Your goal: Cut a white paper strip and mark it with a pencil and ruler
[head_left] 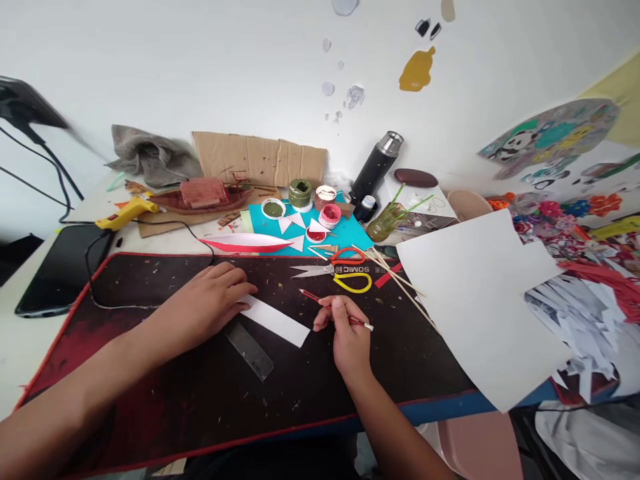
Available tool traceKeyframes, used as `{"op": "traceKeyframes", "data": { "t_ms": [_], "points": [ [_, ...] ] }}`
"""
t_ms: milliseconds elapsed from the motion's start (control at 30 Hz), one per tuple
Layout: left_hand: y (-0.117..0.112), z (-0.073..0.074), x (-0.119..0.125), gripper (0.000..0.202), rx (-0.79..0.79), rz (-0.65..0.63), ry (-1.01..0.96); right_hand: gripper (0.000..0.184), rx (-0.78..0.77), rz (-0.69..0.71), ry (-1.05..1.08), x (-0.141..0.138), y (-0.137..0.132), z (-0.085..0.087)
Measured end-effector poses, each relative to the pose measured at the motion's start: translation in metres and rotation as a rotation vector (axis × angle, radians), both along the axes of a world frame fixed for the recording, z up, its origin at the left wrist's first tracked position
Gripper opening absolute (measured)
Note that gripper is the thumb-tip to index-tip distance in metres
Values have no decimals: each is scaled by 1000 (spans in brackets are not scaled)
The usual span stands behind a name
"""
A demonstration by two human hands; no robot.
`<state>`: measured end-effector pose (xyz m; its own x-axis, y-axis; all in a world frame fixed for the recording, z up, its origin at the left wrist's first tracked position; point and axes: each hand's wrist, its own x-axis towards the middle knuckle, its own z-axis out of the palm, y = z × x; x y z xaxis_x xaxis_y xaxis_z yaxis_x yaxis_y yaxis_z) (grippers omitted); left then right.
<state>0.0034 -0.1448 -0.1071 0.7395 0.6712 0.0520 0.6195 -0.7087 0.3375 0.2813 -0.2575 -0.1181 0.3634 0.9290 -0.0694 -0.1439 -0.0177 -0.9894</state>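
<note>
My left hand (210,303) lies flat, fingers spread, on the black desk mat (175,393), pressing down one end of a white paper strip (277,321). A clear ruler (249,350) lies slanted under and below that hand. My right hand (347,333) is closed in a pinch around a red pencil (320,300), whose tip points up and left, just right of the strip. Scissors with orange and yellow handles (340,272) lie on the mat just beyond the pencil.
A large white sheet (480,300) overhangs the desk's right edge, with thin wooden sticks (400,283) beside it. Paint pots (320,213), a teal sheet, a black flask (377,167), a yellow glue gun (125,213) and cardboard stand behind. A phone (60,267) lies left.
</note>
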Motion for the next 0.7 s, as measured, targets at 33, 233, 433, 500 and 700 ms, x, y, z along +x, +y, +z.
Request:
{"op": "traceKeyframes", "data": {
  "t_ms": [33, 233, 433, 500, 700],
  "points": [
    [1, 2, 3, 39, -16, 5, 5, 51, 2, -2, -2, 0, 0, 0],
    [-7, 4, 7, 43, -52, 85, 14, 53, -1, -57, -2, 3, -2, 2],
    [-23, -12, -19, 49, -37, 222, 11, 52, -1, -49, -10, 3, -2, 3],
    [-29, -17, -30, 49, -13, 251, 33, 51, 1, -44, -10, 3, -2, 3],
    [-44, -4, -47, 55, 148, 304, 178, 51, 1, -39, -41, 2, -2, 3]
  ]
}}
